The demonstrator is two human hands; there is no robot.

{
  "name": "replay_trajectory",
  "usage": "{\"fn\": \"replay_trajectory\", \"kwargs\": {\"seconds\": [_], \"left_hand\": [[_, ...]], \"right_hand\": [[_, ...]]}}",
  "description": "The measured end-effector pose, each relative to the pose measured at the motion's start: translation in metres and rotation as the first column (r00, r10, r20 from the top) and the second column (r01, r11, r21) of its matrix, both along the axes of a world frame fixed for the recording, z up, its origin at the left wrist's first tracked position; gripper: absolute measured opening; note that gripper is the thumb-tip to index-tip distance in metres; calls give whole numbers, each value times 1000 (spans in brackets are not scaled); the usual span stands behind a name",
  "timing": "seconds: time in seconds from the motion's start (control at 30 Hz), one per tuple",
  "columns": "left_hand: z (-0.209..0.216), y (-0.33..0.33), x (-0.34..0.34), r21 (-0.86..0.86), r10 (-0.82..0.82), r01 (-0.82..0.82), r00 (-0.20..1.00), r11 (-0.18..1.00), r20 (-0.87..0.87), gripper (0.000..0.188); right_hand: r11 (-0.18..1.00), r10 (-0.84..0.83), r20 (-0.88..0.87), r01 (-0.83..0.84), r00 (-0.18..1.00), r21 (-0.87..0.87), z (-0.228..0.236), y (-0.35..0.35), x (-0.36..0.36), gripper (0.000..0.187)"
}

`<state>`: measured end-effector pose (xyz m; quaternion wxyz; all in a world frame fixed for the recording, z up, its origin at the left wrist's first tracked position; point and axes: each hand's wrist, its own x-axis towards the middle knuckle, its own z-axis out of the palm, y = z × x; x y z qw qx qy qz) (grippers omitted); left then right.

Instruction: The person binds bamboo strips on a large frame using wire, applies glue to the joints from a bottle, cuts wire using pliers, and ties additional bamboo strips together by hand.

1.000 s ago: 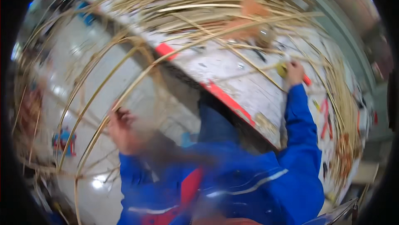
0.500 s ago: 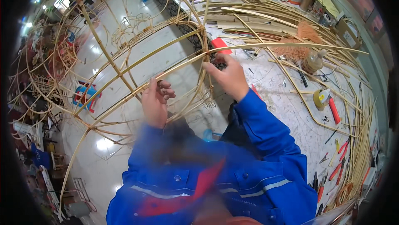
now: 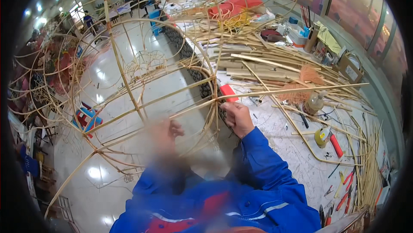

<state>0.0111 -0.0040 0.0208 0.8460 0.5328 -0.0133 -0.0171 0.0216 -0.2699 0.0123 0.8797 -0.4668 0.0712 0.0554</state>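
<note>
Bamboo lattice (image 3: 176,92), left to centre of view: crossing ribs (image 3: 137,107) visibly joined. Left hand (image 3: 167,133), lower centre: blurred, cannot tell its grip. Right hand (image 3: 236,118), centre: curled near a joint (image 3: 216,100), clamping unconfirmed. Long bamboo strip (image 3: 275,91) overhangs the surface (image 3: 279,155), centre right, apparently unattached there.

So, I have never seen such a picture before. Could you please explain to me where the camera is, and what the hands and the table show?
There is no machine here: a person wears a wide camera on the head, looking down, so straight edges bend. The blue sleeves are the wearer's own. The right hand is at a long pale strip, where it meets a frame of bent strips. The left hand is blurred, below that strip; I cannot tell whether either hand grips it. On the white table lie many loose strips, a bottle and red-handled tools.
</note>
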Motion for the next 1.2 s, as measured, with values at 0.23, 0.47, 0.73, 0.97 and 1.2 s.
{"fn": "replay_trajectory", "kwargs": {"seconds": [0.23, 0.47, 0.73, 0.97, 1.2], "left_hand": [[6, 0, 11, 40, 104, -105, 994, 994, 19, 38], [-15, -17, 15, 67, 51, -55, 997, 996, 65, 38], [-22, -71, 31, 223, -307, 309, 951, 925, -45, 58], [-19, -80, 25, 170, -251, 266, 962, 949, -106, 64], [-14, -82, 19, 123, -166, 182, 977, 975, -136, 66]], "right_hand": [[990, -14, 33, 9, 999, 142, -12, -3, 22, 11], [998, -53, 29, 52, 998, 20, -26, 31, 24, 11], [989, -126, 17, 125, 992, 79, -35, 40, 14, 13], [982, -183, 77, 186, 980, -31, -35, 21, 12, 13], [794, -281, 339, 416, 898, -443, -36, 31, 32, 18]]}}
